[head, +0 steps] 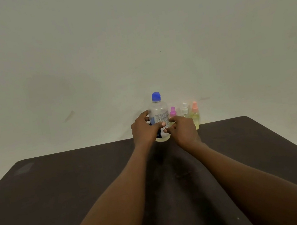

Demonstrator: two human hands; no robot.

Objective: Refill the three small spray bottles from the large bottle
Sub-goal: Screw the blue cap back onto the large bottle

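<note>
— What are the hands doing?

— The left hand (pixel 143 129) is wrapped around the large bottle (pixel 159 117), fingers round its left side and the thumb across the front over the label. The right hand (pixel 181 129) comes in from the other side, its fingertips (pixel 166 130) touching the lower front of the same bottle, fingers curled narrow; whether it truly grips I cannot tell.

— And the bottle itself?

— Upright at the far edge of the dark table (pixel 78 189), clear, with a blue cap (pixel 156 96) on top and a little pale liquid at the bottom.

— The small ones?

— Three in a row just to its right, close to the wall (pixel 133 38): the pink-topped spray bottle (pixel 172 111) nearest, partly hidden behind the right hand, then the white-topped spray bottle (pixel 184 109), then the orange-topped spray bottle (pixel 195 114). The last two show yellowish liquid inside.

— Tops on?

— All three, yes.
</note>
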